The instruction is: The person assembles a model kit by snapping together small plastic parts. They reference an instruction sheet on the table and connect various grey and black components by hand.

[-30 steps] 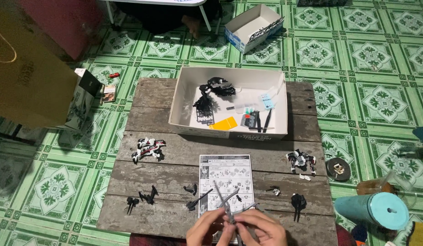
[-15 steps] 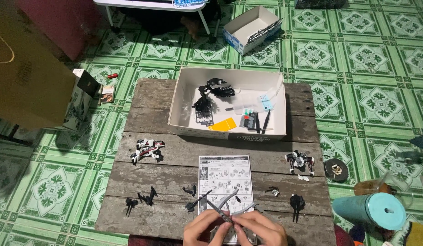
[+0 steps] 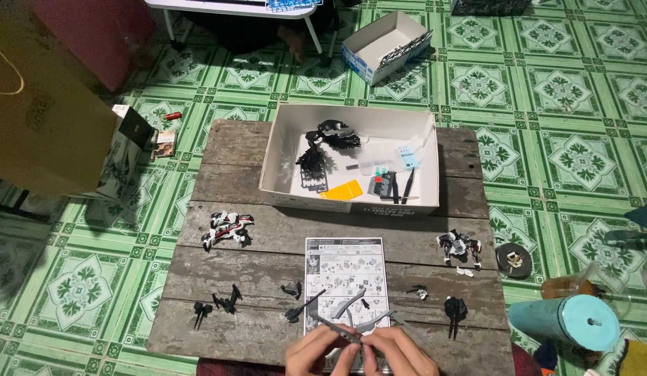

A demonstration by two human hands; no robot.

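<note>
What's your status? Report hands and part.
Left hand and right hand together pinching small grey part. Over instruction sheet. Loose black pieces alongside.

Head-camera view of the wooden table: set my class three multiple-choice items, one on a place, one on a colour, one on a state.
1. Where does the instruction sheet lie?
A. inside the white box
B. on the wooden table, in front of the white box
C. on the tiled floor

2. What colour is the flat card in the white box?
A. orange-yellow
B. blue
C. pink

3. How are the hands placed?
A. apart at the table's two ends
B. inside the white box
C. close together at the table's near edge, on a small grey part

Answers: 1 B, the sheet rests flat on the wooden table planks. 2 A, the card is orange-yellow. 3 C, the left hand and right hand meet around the grey part.
</note>
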